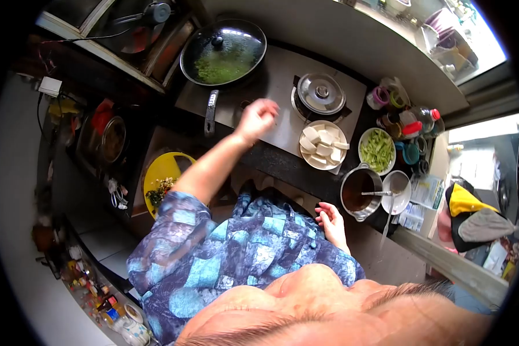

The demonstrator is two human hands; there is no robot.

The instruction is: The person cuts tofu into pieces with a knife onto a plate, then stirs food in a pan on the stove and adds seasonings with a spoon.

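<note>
My left hand (pixel 258 120) reaches over the steel stove top, slightly blurred, its fingers loosely bent and no object visible in them. It is between a lidded frying pan (pixel 225 52) and a pot with a steel lid (pixel 322 93). Through the pan's glass lid, green food shows; its handle (pixel 211 112) points toward me. Near the same hand stands a plate of white tofu-like blocks (pixel 324 144). My right hand (pixel 330 222) hangs low by the counter edge, fingers slightly curled and apart, holding nothing visible. A steel pot of brown liquid (pixel 360 193) with a spoon is closest to it.
On the right stand a bowl of sliced green vegetable (pixel 377 151), a white bowl (pixel 396 190) and several jars and bottles (pixel 412 124). A yellow board (pixel 161 167) with chopped food lies left of my arm. A wall and window ledge border the stove.
</note>
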